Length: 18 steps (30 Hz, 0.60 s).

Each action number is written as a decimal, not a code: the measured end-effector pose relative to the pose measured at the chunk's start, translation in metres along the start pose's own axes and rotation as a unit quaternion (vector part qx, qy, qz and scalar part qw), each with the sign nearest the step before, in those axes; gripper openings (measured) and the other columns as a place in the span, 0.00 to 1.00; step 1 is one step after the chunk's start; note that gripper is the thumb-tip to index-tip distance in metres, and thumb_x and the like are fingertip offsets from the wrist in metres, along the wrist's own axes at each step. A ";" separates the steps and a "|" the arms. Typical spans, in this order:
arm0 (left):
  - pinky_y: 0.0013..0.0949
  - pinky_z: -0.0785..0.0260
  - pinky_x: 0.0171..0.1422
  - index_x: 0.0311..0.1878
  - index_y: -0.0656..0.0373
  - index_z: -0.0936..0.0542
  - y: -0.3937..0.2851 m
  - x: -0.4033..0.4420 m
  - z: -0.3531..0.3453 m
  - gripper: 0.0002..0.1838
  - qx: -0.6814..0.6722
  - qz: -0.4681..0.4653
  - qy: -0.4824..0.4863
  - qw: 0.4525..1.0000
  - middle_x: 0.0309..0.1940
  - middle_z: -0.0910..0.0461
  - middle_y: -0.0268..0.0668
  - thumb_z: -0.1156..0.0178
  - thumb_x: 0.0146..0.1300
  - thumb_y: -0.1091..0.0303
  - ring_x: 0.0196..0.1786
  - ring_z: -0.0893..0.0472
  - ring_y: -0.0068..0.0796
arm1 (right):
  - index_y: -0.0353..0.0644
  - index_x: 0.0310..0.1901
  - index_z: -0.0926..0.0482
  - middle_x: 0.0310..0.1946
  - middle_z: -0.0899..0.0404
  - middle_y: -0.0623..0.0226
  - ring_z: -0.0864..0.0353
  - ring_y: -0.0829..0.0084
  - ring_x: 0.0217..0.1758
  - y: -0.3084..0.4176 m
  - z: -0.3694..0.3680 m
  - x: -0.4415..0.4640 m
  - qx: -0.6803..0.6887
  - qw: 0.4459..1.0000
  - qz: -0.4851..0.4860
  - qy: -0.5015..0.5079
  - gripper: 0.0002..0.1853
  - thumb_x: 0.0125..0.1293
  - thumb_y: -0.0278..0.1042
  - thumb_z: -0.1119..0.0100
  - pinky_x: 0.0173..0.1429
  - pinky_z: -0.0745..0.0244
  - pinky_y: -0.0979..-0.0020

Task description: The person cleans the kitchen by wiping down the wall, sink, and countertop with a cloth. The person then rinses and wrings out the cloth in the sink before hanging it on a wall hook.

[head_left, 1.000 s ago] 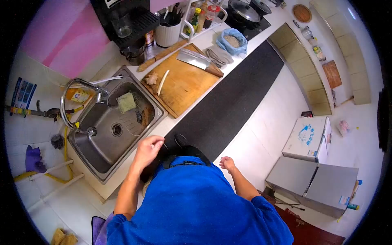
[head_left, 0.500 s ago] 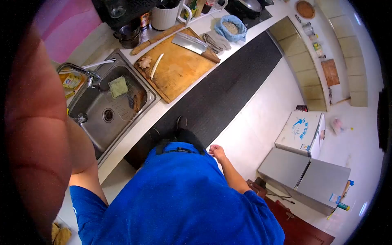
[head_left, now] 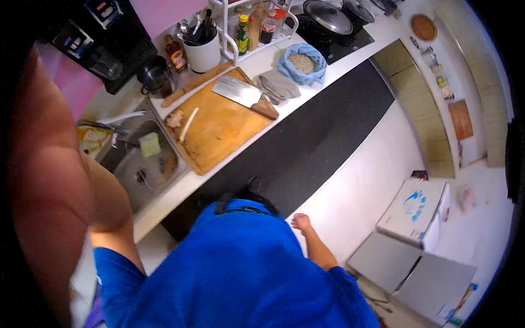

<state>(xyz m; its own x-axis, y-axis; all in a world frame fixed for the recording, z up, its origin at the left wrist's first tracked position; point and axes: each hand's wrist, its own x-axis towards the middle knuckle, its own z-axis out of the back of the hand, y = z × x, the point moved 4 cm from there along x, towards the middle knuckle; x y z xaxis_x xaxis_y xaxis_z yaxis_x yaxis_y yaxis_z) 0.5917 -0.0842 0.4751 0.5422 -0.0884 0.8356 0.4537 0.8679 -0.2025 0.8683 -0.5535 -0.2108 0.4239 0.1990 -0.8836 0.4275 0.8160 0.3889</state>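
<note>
My left hand (head_left: 52,180) looms large and blurred at the left edge, raised close to the camera. Its fingertips and anything in them are out of sight. Beside my waist hangs my right hand (head_left: 300,222), with loosely bent fingers and nothing visible in it. Ahead on the counter is a wooden cutting board (head_left: 229,134), touched by neither hand. A cleaver (head_left: 236,91) lies across its far right corner. Toward the board's left side are a thin white stalk (head_left: 189,124) and a knobbly piece that looks like ginger (head_left: 174,118).
A steel sink (head_left: 128,188) holding a green cloth (head_left: 149,145) adjoins the board. Behind it lie a wooden rod (head_left: 197,85) and a white utensil pot (head_left: 202,56). To the right are a grey cloth (head_left: 278,86), a blue bag (head_left: 285,68) of grain and a lidded pan (head_left: 328,17).
The view has shifted, bringing more of the bottles, rack and stove into sight. My left hand stays raised near the camera; my right hand still hangs at my side.
</note>
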 end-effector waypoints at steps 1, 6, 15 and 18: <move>0.51 0.29 0.62 0.70 0.73 0.33 0.009 0.006 -0.006 0.57 -0.006 0.012 -0.007 1.000 0.58 0.24 0.64 0.59 0.64 0.19 0.51 0.20 0.51 | 0.41 0.47 0.20 0.35 0.16 0.60 0.16 0.65 0.32 0.005 0.016 0.019 -0.011 0.999 0.036 0.013 0.08 0.69 0.30 0.45 0.33 0.17 0.64; 0.41 0.25 0.53 0.66 0.74 0.30 0.068 -0.033 -0.068 0.49 -0.015 0.208 -0.237 0.949 0.54 0.22 0.60 0.52 0.70 0.28 0.41 0.18 0.39 | 0.45 0.27 0.21 0.18 0.26 0.70 0.27 0.74 0.19 0.126 0.038 0.086 -0.127 0.979 0.162 0.004 0.10 0.68 0.31 0.44 0.23 0.30 0.68; 0.35 0.22 0.54 0.51 0.64 0.15 0.067 -0.332 -0.271 0.12 -0.035 0.747 0.057 0.662 0.42 0.12 0.43 0.36 0.69 0.68 0.46 0.14 0.33 | 0.32 0.51 0.20 0.56 0.20 0.44 0.22 0.46 0.60 0.502 -0.056 0.060 -0.224 0.830 0.487 -0.153 0.19 0.65 0.39 0.36 0.66 0.26 0.56; 0.34 0.22 0.52 0.53 0.62 0.15 0.075 -0.340 -0.291 0.13 -0.045 0.753 0.112 0.646 0.44 0.12 0.42 0.36 0.69 0.68 0.45 0.14 0.30 | 0.31 0.54 0.22 0.59 0.24 0.43 0.26 0.44 0.65 0.560 -0.083 0.063 -0.258 0.797 0.518 -0.175 0.23 0.64 0.39 0.34 0.69 0.29 0.55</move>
<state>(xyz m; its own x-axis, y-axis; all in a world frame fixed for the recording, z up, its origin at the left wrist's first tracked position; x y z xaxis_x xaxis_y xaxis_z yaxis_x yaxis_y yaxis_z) 0.6468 -0.1312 0.0275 0.5008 0.7469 -0.4375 -0.6750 0.0205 -0.7376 1.0683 -0.0384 -0.0706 0.5713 0.8207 0.0031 -0.6428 0.4451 0.6234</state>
